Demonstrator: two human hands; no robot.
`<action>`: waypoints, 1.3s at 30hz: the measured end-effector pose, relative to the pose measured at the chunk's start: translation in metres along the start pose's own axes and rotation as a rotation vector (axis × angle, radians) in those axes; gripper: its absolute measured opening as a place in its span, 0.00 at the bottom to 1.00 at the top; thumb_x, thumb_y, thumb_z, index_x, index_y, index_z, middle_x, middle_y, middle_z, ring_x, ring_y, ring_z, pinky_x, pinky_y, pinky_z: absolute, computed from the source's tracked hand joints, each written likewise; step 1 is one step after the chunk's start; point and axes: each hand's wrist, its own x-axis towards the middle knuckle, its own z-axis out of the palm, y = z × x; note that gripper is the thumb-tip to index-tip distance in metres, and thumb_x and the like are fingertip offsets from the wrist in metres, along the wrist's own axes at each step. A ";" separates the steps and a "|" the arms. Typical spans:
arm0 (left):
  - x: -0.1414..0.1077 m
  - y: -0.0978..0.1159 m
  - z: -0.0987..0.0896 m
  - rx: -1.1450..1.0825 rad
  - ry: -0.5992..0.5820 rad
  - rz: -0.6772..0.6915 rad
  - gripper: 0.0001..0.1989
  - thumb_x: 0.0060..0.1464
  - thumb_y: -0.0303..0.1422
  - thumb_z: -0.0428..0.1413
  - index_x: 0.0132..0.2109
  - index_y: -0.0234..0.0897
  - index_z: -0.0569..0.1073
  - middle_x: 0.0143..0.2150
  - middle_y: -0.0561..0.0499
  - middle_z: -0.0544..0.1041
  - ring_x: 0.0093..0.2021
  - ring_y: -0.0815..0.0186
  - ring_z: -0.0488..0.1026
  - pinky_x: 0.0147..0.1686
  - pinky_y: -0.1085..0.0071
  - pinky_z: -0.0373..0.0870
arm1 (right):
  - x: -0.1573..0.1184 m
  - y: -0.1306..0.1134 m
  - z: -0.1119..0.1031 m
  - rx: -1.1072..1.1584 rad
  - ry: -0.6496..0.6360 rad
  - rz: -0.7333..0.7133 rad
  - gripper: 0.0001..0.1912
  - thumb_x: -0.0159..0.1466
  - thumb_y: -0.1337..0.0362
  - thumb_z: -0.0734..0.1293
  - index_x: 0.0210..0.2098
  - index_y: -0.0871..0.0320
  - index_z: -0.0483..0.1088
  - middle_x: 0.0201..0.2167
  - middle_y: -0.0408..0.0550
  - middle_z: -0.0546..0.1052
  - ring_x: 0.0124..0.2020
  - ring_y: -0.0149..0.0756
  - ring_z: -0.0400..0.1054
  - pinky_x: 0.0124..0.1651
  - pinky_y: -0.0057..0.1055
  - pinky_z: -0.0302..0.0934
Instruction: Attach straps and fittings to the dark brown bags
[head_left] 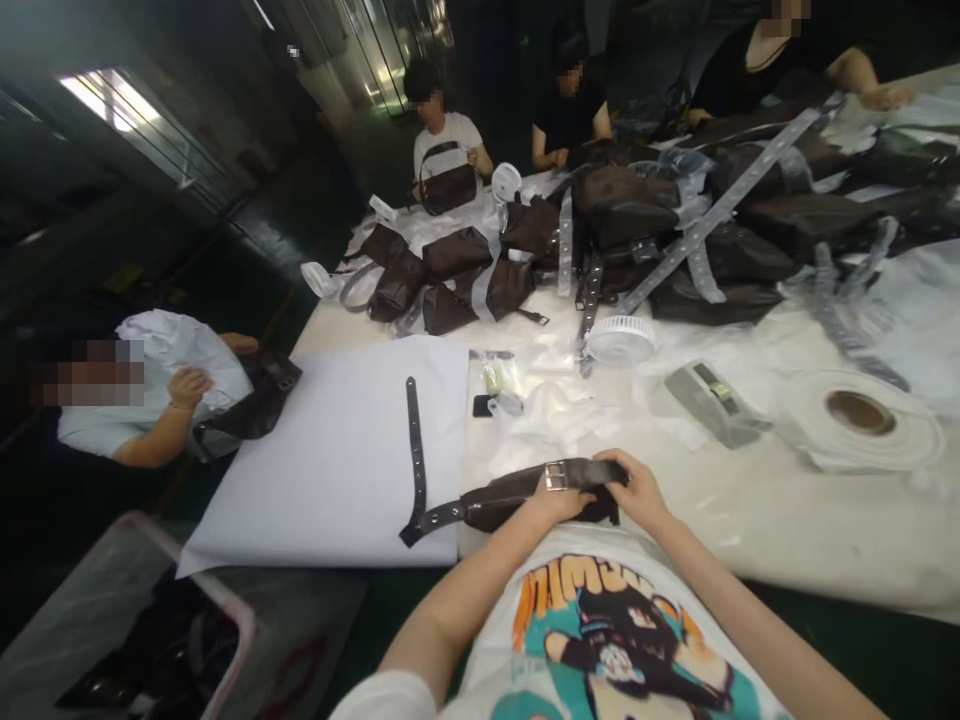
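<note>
At the near edge of the table [750, 535], right in front of the wearer, I have the dark brown bag [495, 497] lying lengthwise, its left end by the edge of a white sheet [330, 450]. My left hand [561, 500] is against the bag's near side, just below the silver buckle [555, 476]; its fingers are bent and partly hidden, so from this far off I can't tell how firmly they grip. My right hand [634, 487] is closed, thumb and fingers pinching the end of the buckled strap [589, 471]. A long strap [417, 455] runs from the bag's left end onto the sheet, bends, and stretches away from me, showing metal eyelets. Further right I make out a grey dispenser [694, 400] and a white roll [810, 415]. Past a small white fan [621, 340], a heap of dark bags [626, 205] covers the far side. On my left, a co-worker's hand [190, 388] is near another dark bag [262, 395].
</note>
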 end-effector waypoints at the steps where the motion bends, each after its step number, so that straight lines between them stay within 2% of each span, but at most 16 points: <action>1: -0.002 -0.003 -0.002 0.006 0.032 -0.011 0.26 0.57 0.40 0.59 0.62 0.42 0.69 0.57 0.44 0.77 0.58 0.52 0.73 0.61 0.56 0.65 | -0.003 0.007 -0.006 0.165 0.127 0.039 0.11 0.54 0.64 0.72 0.38 0.53 0.75 0.40 0.47 0.80 0.46 0.46 0.73 0.54 0.47 0.66; 3: -0.008 -0.010 -0.006 0.025 0.068 -0.027 0.34 0.55 0.42 0.61 0.66 0.40 0.65 0.61 0.41 0.74 0.61 0.50 0.70 0.62 0.55 0.64 | -0.009 0.019 -0.018 0.527 0.356 0.167 0.08 0.57 0.59 0.72 0.35 0.53 0.73 0.40 0.47 0.80 0.48 0.45 0.73 0.53 0.45 0.68; 5: -0.013 -0.015 -0.008 -0.004 0.076 0.005 0.36 0.54 0.43 0.62 0.66 0.37 0.64 0.64 0.39 0.72 0.63 0.49 0.68 0.64 0.54 0.62 | -0.015 0.033 -0.028 0.771 0.484 0.421 0.09 0.61 0.56 0.68 0.29 0.54 0.70 0.35 0.46 0.80 0.45 0.42 0.75 0.49 0.41 0.70; 6: -0.015 -0.016 -0.009 -0.035 0.076 0.022 0.36 0.53 0.43 0.63 0.66 0.37 0.65 0.64 0.39 0.71 0.64 0.50 0.67 0.64 0.54 0.61 | -0.019 0.039 -0.032 0.799 0.470 0.595 0.12 0.63 0.55 0.66 0.27 0.54 0.69 0.31 0.46 0.79 0.41 0.40 0.75 0.46 0.38 0.71; 9: -0.018 -0.017 -0.013 -0.184 0.064 0.032 0.34 0.51 0.46 0.64 0.63 0.39 0.69 0.63 0.42 0.72 0.63 0.52 0.69 0.64 0.56 0.62 | -0.032 0.056 -0.034 0.638 0.206 1.043 0.19 0.67 0.54 0.60 0.24 0.56 0.68 0.24 0.47 0.75 0.29 0.34 0.73 0.37 0.29 0.70; 11: -0.021 -0.016 -0.020 -0.294 0.051 0.020 0.32 0.53 0.47 0.62 0.62 0.41 0.70 0.63 0.44 0.73 0.62 0.53 0.70 0.63 0.58 0.64 | -0.042 0.062 -0.035 0.535 0.062 1.151 0.25 0.70 0.51 0.57 0.22 0.58 0.68 0.23 0.50 0.75 0.26 0.33 0.71 0.33 0.28 0.68; 15: -0.032 -0.018 -0.041 -0.376 0.115 0.006 0.23 0.60 0.41 0.57 0.60 0.42 0.72 0.62 0.46 0.74 0.61 0.57 0.71 0.64 0.59 0.63 | -0.050 0.059 -0.056 0.326 0.017 1.238 0.26 0.66 0.48 0.63 0.21 0.62 0.70 0.17 0.51 0.72 0.17 0.31 0.63 0.20 0.27 0.55; 16: -0.035 -0.022 -0.045 -0.377 0.149 -0.001 0.21 0.60 0.40 0.56 0.59 0.42 0.73 0.60 0.46 0.75 0.60 0.57 0.72 0.63 0.59 0.64 | -0.049 0.058 -0.066 0.255 0.026 1.242 0.23 0.63 0.50 0.66 0.21 0.62 0.70 0.16 0.50 0.71 0.16 0.31 0.62 0.19 0.26 0.53; 18: -0.039 -0.036 -0.054 -0.402 0.212 -0.052 0.17 0.60 0.37 0.56 0.55 0.41 0.77 0.56 0.46 0.79 0.56 0.57 0.75 0.61 0.60 0.66 | -0.046 0.056 -0.088 0.094 0.096 1.167 0.17 0.58 0.54 0.70 0.22 0.62 0.72 0.16 0.50 0.73 0.18 0.32 0.64 0.21 0.27 0.54; 22: -0.040 -0.093 -0.074 -0.509 0.447 -0.404 0.10 0.56 0.32 0.58 0.43 0.35 0.81 0.45 0.44 0.83 0.44 0.60 0.79 0.50 0.64 0.73 | -0.034 0.060 -0.120 -0.093 0.334 0.856 0.13 0.50 0.54 0.71 0.25 0.59 0.75 0.25 0.53 0.79 0.29 0.41 0.73 0.29 0.33 0.67; 25: -0.044 -0.140 -0.093 -0.510 0.616 -0.625 0.09 0.54 0.28 0.58 0.41 0.30 0.80 0.38 0.42 0.84 0.35 0.63 0.78 0.44 0.64 0.74 | -0.024 0.064 -0.124 -0.048 0.454 0.756 0.16 0.46 0.51 0.72 0.27 0.57 0.76 0.27 0.54 0.79 0.32 0.44 0.75 0.30 0.35 0.69; 28: -0.044 -0.164 -0.106 -0.515 0.670 -0.694 0.08 0.53 0.28 0.57 0.38 0.28 0.79 0.34 0.42 0.82 0.29 0.65 0.75 0.37 0.66 0.73 | -0.018 0.062 -0.118 0.010 0.524 0.710 0.18 0.44 0.51 0.73 0.29 0.57 0.76 0.28 0.52 0.79 0.32 0.42 0.75 0.30 0.34 0.69; 30: -0.035 -0.162 -0.109 -0.531 0.665 -0.671 0.07 0.52 0.29 0.58 0.36 0.29 0.79 0.32 0.44 0.82 0.27 0.66 0.73 0.36 0.67 0.72 | -0.013 0.060 -0.115 0.026 0.536 0.680 0.20 0.43 0.52 0.73 0.31 0.58 0.75 0.27 0.51 0.79 0.30 0.41 0.75 0.30 0.33 0.69; 32: -0.022 -0.148 -0.106 -0.550 0.644 -0.601 0.08 0.51 0.30 0.58 0.37 0.31 0.79 0.32 0.46 0.81 0.28 0.67 0.73 0.37 0.68 0.71 | -0.007 0.062 -0.114 0.002 0.537 0.646 0.22 0.42 0.52 0.73 0.32 0.60 0.75 0.25 0.50 0.78 0.29 0.41 0.74 0.30 0.33 0.68; 35: -0.005 -0.107 -0.094 -0.616 0.577 -0.421 0.12 0.53 0.34 0.57 0.42 0.33 0.79 0.34 0.47 0.81 0.30 0.67 0.74 0.37 0.69 0.71 | 0.006 0.076 -0.119 -0.079 0.555 0.606 0.22 0.44 0.50 0.70 0.31 0.61 0.74 0.23 0.49 0.77 0.27 0.41 0.73 0.29 0.34 0.66; 39: -0.003 -0.046 -0.073 -0.740 0.428 -0.250 0.14 0.55 0.39 0.56 0.42 0.34 0.79 0.33 0.48 0.81 0.29 0.66 0.74 0.36 0.69 0.72 | 0.029 0.103 -0.121 -0.174 0.563 0.556 0.18 0.45 0.51 0.69 0.27 0.59 0.74 0.21 0.48 0.77 0.26 0.41 0.71 0.32 0.36 0.64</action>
